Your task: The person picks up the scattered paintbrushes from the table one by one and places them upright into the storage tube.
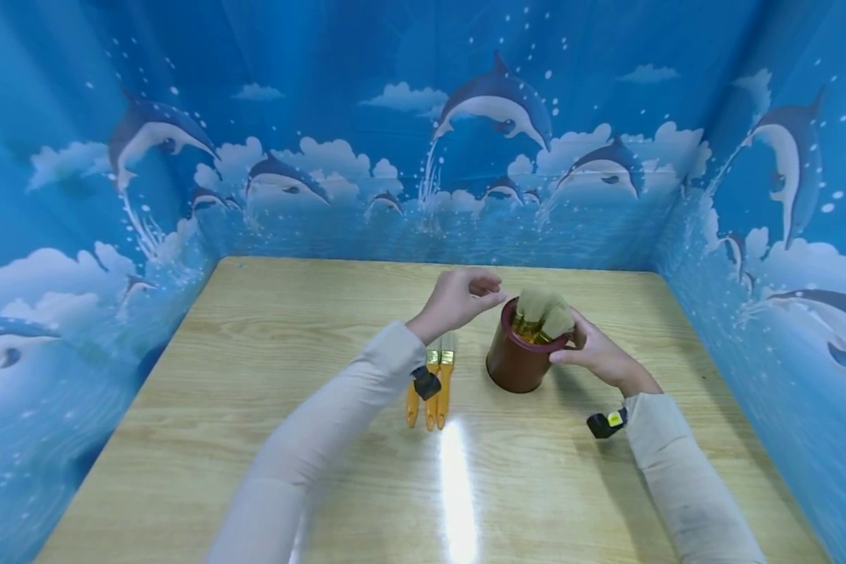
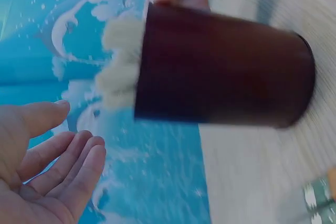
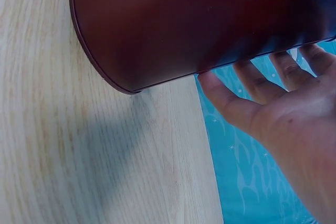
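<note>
A dark brown cylindrical brush holder [image 1: 518,364] stands on the table, tilted slightly in the head view. Several paintbrushes [image 1: 536,304] fill it, pale bristles up above the rim, with gold ferrules and orange handles inside. My right hand [image 1: 598,354] grips the holder's right side near the top, thumb in front; in the right wrist view its fingertips [image 3: 210,80] press along the wall. My left hand [image 1: 458,299] hovers left of the rim, fingers loosely bent and nothing between them. Below the left wrist lie several more paintbrushes [image 1: 442,395], partly hidden by it.
The light wooden table [image 1: 289,329] reaches back to a blue dolphin-print curtain [image 1: 395,172], which also runs along both sides. A bright light reflection [image 1: 457,493] lies on the tabletop near the front. A small black camera sits on each wrist.
</note>
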`<state>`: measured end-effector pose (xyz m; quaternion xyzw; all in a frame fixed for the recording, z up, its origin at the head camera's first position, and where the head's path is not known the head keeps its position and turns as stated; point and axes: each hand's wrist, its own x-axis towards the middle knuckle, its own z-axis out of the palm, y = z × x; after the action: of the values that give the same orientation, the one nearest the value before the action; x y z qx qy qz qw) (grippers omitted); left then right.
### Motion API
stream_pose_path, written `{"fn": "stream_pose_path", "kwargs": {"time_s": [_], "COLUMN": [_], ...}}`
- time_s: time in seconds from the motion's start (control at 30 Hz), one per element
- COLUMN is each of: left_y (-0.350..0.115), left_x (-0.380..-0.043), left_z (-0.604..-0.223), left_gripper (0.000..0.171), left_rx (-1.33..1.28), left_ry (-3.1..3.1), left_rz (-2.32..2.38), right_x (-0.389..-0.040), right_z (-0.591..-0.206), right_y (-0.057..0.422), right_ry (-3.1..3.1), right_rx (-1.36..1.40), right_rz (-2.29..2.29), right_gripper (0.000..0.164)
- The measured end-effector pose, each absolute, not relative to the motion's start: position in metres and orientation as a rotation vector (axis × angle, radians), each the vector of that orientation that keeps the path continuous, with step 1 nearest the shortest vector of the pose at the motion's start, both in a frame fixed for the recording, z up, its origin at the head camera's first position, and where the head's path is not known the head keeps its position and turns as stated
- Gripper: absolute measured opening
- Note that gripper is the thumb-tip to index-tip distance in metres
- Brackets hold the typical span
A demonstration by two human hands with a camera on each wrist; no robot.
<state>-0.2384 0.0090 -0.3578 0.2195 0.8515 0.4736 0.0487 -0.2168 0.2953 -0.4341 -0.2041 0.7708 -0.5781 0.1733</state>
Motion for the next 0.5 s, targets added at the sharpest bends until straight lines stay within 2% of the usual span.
{"fn": "stream_pose_path", "kwargs": {"time_s": [0.23,0.5], "left_y": [-0.033,-0.072], "left_x": [-0.247,-0.241], "left_z": [-0.391,-0.422], "left_gripper": [0.035,0.039], "left_rx": [0.431,0.210], "left_ry": [2.614,2.570], "left_rz": [1.363,1.310], "right_x": [-0.217,-0.216], "right_z": [-0.434,-0.433], "right_y": [0.295,0.294], "right_ry": [2.189,2.168], "right_rx": [-0.579,-0.577], "right_rz": [-1.641,-1.656], "right_gripper": [0.091,0.091]}}
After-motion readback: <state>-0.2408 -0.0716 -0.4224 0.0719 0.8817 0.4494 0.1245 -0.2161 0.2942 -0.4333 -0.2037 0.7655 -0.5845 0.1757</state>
